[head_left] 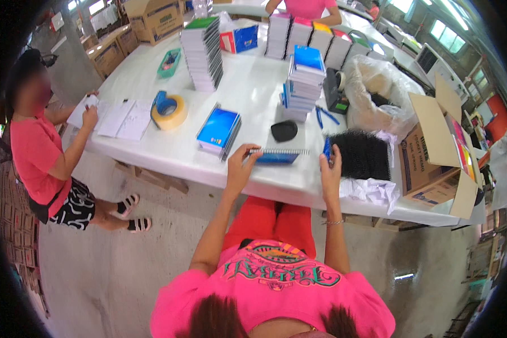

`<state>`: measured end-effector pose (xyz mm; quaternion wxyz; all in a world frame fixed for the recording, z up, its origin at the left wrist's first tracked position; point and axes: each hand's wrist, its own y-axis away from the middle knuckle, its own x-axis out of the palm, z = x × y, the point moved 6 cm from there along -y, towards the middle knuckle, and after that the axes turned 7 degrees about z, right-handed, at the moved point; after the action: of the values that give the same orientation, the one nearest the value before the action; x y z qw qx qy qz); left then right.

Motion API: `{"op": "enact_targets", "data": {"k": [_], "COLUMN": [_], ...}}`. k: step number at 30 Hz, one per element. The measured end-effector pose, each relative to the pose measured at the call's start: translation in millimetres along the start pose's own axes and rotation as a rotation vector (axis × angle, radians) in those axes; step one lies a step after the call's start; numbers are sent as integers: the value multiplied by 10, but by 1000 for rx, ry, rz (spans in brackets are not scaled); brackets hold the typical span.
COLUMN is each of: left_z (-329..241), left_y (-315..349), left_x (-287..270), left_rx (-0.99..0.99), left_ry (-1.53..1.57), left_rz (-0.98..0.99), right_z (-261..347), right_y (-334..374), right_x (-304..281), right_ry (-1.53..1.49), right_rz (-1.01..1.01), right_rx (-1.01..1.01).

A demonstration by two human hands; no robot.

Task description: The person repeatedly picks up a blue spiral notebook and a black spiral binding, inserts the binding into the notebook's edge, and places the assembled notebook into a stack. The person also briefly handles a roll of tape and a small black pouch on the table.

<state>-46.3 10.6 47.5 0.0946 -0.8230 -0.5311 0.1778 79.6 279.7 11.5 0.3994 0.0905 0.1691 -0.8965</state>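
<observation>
My left hand point(240, 170) pinches the end of a blue-covered spiral notebook point(277, 158), which stands tilted at the table's front edge with its coil upward. At the notebook's other end, my right hand point(330, 172) is closed around a small blue object point(327, 147) whose kind I cannot make out. A stack of blue spiral notebooks point(217, 128) lies just beyond my left hand. Black wire coils point(361, 156) are heaped beside my right hand. A dark rounded pad point(284, 131) and blue-handled pliers point(326, 116) rest farther in on the table.
The white table point(248, 96) also bears a tall notebook stack point(201, 56), a blue notebook pile point(304, 84), a tape dispenser point(168, 111) and crumpled paper point(372, 190). An open carton point(434, 155) stands right. At left, a person point(36, 141) writes on paper.
</observation>
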Motion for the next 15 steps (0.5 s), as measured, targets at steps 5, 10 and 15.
{"op": "enact_targets", "data": {"k": [5, 10, 15], "left_z": [103, 99, 154], "left_y": [20, 8, -30], "left_x": [-38, -20, -28], "left_rx": [-35, -25, -105], "left_ry": [48, 110, 53], "left_rz": [-5, -12, 27], "right_z": [392, 524, 788], "right_y": [293, 489, 644], "right_x": [73, 312, 631], "right_ry": [-535, -696, -291], "right_rz": [102, 248, 319], "right_rx": [254, 230, -44]}}
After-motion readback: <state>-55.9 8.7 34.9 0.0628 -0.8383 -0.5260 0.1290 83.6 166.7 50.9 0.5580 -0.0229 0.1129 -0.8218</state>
